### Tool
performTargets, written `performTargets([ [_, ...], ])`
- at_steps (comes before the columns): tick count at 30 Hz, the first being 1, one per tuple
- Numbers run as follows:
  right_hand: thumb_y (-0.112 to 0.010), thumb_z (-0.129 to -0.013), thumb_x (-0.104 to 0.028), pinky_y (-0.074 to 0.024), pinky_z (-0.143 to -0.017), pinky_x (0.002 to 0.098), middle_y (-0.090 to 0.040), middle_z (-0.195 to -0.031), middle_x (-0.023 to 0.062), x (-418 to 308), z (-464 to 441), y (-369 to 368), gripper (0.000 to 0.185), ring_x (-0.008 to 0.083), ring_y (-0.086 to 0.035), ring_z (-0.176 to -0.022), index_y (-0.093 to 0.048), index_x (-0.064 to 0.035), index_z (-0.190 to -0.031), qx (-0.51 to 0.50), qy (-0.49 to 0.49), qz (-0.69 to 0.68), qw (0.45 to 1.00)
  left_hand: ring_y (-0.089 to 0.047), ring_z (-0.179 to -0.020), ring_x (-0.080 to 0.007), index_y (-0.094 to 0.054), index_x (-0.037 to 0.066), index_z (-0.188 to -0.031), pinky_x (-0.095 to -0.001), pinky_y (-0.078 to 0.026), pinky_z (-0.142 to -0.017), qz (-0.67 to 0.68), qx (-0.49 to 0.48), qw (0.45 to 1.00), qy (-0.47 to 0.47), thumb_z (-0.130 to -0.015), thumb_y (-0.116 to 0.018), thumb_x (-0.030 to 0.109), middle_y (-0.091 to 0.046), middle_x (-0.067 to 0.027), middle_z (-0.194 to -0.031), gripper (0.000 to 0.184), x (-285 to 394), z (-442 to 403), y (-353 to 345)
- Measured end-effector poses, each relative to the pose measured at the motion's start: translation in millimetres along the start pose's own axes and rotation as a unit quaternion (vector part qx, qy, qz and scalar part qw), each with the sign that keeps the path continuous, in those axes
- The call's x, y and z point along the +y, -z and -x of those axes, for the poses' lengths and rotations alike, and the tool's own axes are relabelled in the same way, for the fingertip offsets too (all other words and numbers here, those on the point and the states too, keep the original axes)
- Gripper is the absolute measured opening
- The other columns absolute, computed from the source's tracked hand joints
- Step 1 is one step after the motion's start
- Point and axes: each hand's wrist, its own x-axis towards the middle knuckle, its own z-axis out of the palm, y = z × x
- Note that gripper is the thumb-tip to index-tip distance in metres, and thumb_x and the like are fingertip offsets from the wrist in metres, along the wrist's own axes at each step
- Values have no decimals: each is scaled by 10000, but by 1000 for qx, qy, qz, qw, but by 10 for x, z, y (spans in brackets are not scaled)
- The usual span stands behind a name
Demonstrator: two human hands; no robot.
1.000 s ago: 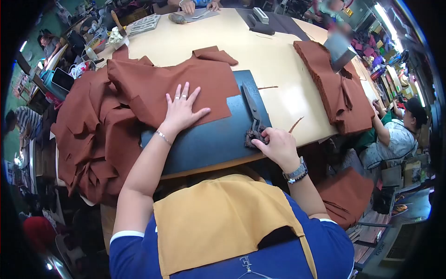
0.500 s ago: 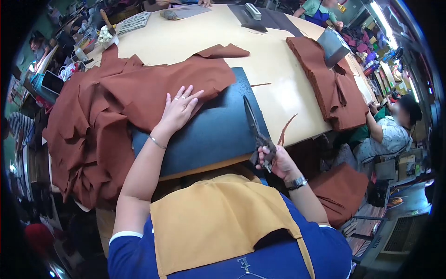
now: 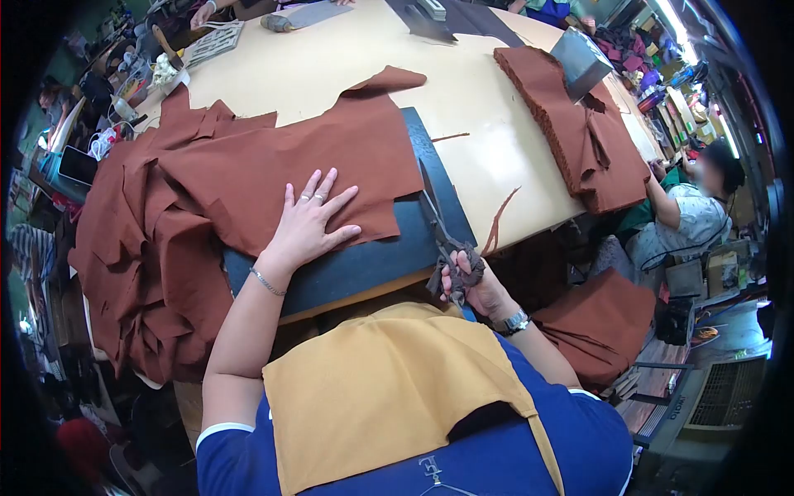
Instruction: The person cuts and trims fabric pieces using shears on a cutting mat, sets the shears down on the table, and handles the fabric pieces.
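Observation:
My left hand (image 3: 314, 217) lies spread on a reddish-brown leather sheet (image 3: 281, 165), pressing it over a dark blue board (image 3: 347, 264). My right hand (image 3: 470, 279) grips the cloth-wrapped handles of large scissors (image 3: 441, 227) at the board's right front edge. Their blades point away from me, and the tips are near the sheet's right edge. The sheet's right edge has a squared notch. Crumpled reddish-brown leather (image 3: 157, 248) is heaped left of my left hand. Two thin brown strips, one of them a curled strip (image 3: 500, 219), lie right of the board.
A stack of brown leather pieces (image 3: 571, 132) with a metal block (image 3: 581, 62) on it lies at the table's right. More brown leather (image 3: 600, 326) sits below the table's right edge. A person (image 3: 686, 202) is at the right. A brush (image 3: 167, 48) stands at the back left.
The scissors came off the board into my right hand, which moved slightly toward me. The leather sheet was lifted and laid flat again, and my left hand has spread out on it.

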Motion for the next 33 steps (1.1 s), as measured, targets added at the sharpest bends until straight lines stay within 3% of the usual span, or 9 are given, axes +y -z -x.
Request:
performTargets([
  [17,-614,-906,-365,-495,-534,255,-569,-660,19,2,74,11,314,98,-552,-564,-539,-70,-831,47,3,56,997,-144,-1427,-302,-407,262,-1414,-594,-86,-1115,-6,5,1000,-2,-829,-556,580,-204,-96,-1541,682,-13,12,1],
  [23,-615,-906,-366,-500,-524,255,-570,-663,18,4,98,45,313,98,-555,-557,-537,-69,-842,19,36,56,998,-148,-1424,-313,-411,261,-1412,-603,-94,-1110,-10,11,1000,-7,-819,-551,603,-202,-104,-1540,698,-31,2,-34],
  [29,-577,-921,-391,-522,-553,294,-586,-648,29,-86,-19,-13,348,123,-575,-553,-554,-47,-873,48,2,19,999,-147,-1422,-326,-416,258,-1408,-611,-92,-1106,-4,-9,1000,-24,-784,-568,639,-205,-122,-1536,747,58,20,36],
  [33,-601,-913,-374,-511,-529,240,-563,-662,11,-86,-7,-12,313,87,-561,-564,-532,-75,-852,43,3,25,999,-142,-1423,-324,-417,253,-1408,-609,-89,-1107,1,-6,1000,-27,-785,-567,639,-206,-124,-1535,748,36,25,17],
])
